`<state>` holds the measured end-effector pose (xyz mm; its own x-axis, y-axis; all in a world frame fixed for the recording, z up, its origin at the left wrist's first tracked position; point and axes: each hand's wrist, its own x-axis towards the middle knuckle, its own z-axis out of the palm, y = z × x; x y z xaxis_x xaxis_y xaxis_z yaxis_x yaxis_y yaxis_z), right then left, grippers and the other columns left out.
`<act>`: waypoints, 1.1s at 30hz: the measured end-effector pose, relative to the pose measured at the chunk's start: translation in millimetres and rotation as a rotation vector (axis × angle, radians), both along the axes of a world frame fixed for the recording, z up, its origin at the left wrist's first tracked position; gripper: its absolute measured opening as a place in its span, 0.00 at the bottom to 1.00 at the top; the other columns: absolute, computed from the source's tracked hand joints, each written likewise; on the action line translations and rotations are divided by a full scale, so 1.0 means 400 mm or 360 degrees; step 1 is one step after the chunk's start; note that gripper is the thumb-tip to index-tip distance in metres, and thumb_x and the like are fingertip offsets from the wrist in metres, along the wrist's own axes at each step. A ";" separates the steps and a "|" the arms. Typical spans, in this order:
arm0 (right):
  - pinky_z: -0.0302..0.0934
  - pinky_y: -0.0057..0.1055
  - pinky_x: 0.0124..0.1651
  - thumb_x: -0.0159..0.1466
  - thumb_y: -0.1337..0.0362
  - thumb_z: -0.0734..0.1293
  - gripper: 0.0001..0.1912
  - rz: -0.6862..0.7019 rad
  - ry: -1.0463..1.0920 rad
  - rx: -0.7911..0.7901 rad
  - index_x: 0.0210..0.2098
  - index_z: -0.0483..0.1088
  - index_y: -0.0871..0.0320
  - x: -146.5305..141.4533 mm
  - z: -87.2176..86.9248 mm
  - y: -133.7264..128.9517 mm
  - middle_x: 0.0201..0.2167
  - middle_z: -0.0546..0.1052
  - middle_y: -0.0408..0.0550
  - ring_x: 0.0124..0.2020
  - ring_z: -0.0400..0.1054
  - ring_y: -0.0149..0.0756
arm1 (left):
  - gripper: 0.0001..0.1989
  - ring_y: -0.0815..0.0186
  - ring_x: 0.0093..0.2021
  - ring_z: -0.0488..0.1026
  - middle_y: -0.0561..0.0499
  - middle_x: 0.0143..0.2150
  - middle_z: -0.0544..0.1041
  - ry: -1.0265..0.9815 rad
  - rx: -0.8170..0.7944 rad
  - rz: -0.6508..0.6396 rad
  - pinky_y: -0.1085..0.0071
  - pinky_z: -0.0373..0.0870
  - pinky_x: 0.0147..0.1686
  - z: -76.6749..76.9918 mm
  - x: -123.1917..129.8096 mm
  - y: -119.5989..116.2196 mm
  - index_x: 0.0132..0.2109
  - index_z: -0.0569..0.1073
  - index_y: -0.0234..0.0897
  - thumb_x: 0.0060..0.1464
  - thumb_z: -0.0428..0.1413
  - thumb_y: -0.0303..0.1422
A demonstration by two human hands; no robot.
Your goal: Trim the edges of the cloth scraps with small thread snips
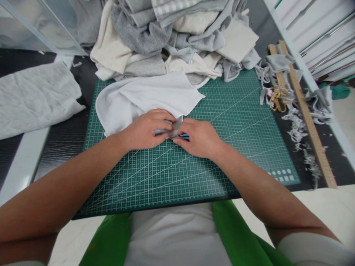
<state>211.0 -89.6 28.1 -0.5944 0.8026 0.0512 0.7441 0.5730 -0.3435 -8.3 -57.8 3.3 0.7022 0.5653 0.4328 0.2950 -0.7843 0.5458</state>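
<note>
A very pale grey-white cloth lies partly folded on the green cutting mat. My left hand rests on its near edge, fingers curled and thumb bent in, holding a greyish folded part of the fabric. Close beside it, my right hand is closed around small blue-handled snips. Their thin metal blades point left, at the cloth's edge between both hands. My right fingers cover most of the handle, and I cannot tell whether the blades touch the fabric.
Grey and cream fabric pieces are heaped at the back. Another grey cloth lies left, near a clear plastic bin. At the right are wooden rulers, gold-handled scissors and fabric scraps.
</note>
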 end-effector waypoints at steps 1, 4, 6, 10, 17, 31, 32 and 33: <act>0.54 0.32 0.34 0.64 0.56 0.67 0.10 -0.0005 -0.0027 0.0000 0.36 0.73 0.56 -0.002 0.001 0.000 0.39 0.77 0.46 0.36 0.70 0.36 | 0.08 0.59 0.51 0.74 0.46 0.48 0.78 0.0005 -0.0001 0.0009 0.56 0.71 0.55 0.000 0.000 0.000 0.39 0.77 0.37 0.53 0.56 0.25; 0.53 0.33 0.33 0.65 0.56 0.67 0.10 -0.0010 -0.0093 0.0004 0.36 0.73 0.57 -0.006 0.005 0.001 0.39 0.77 0.46 0.35 0.70 0.36 | 0.07 0.58 0.51 0.74 0.45 0.48 0.78 0.0031 0.0004 0.0016 0.56 0.71 0.55 0.001 0.000 -0.001 0.38 0.78 0.36 0.53 0.55 0.25; 0.53 0.33 0.33 0.65 0.56 0.67 0.10 -0.0011 -0.0103 0.0000 0.36 0.73 0.57 -0.007 0.006 0.002 0.39 0.77 0.46 0.35 0.70 0.36 | 0.07 0.58 0.52 0.74 0.45 0.48 0.78 0.0049 0.0008 0.0013 0.55 0.71 0.56 0.002 -0.001 -0.001 0.37 0.78 0.36 0.53 0.55 0.25; 0.55 0.32 0.35 0.64 0.57 0.68 0.09 0.0002 -0.0017 -0.0018 0.35 0.73 0.56 -0.002 0.003 0.001 0.39 0.77 0.46 0.37 0.71 0.36 | 0.07 0.58 0.52 0.73 0.45 0.49 0.78 0.0036 -0.0005 0.0018 0.56 0.71 0.56 0.000 -0.002 -0.001 0.38 0.78 0.36 0.53 0.55 0.25; 0.54 0.32 0.34 0.63 0.56 0.68 0.09 -0.0002 -0.0002 -0.0014 0.35 0.72 0.56 0.002 0.000 -0.001 0.38 0.77 0.46 0.37 0.71 0.36 | 0.07 0.59 0.51 0.74 0.45 0.48 0.78 0.0024 0.0011 -0.0003 0.56 0.71 0.55 0.001 -0.001 0.000 0.39 0.77 0.36 0.53 0.56 0.25; 0.53 0.33 0.33 0.65 0.56 0.67 0.10 -0.0015 -0.0129 -0.0004 0.36 0.73 0.57 -0.007 0.008 -0.002 0.39 0.77 0.46 0.37 0.71 0.37 | 0.07 0.57 0.51 0.74 0.45 0.48 0.78 0.0013 -0.0001 -0.0001 0.55 0.72 0.54 0.002 0.001 -0.001 0.38 0.78 0.36 0.53 0.56 0.25; 0.53 0.33 0.33 0.65 0.56 0.67 0.10 -0.0013 -0.0135 -0.0005 0.37 0.73 0.57 -0.008 0.009 -0.001 0.39 0.77 0.46 0.37 0.71 0.37 | 0.07 0.57 0.51 0.74 0.45 0.48 0.78 0.0018 -0.0002 -0.0003 0.55 0.71 0.54 0.002 0.000 -0.001 0.38 0.78 0.36 0.53 0.56 0.25; 0.53 0.34 0.33 0.65 0.56 0.67 0.10 -0.0011 -0.0138 -0.0003 0.37 0.73 0.57 -0.008 0.009 -0.001 0.39 0.77 0.46 0.36 0.71 0.37 | 0.07 0.58 0.51 0.74 0.45 0.48 0.78 0.0021 -0.0002 -0.0003 0.55 0.71 0.54 0.002 0.000 -0.001 0.38 0.78 0.36 0.53 0.56 0.25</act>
<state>207.7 -90.1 31.9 -0.5908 0.8068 -0.0018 0.7751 0.5669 -0.2789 -8.3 -58.1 4.1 0.7091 0.5642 0.4229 0.3005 -0.7844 0.5426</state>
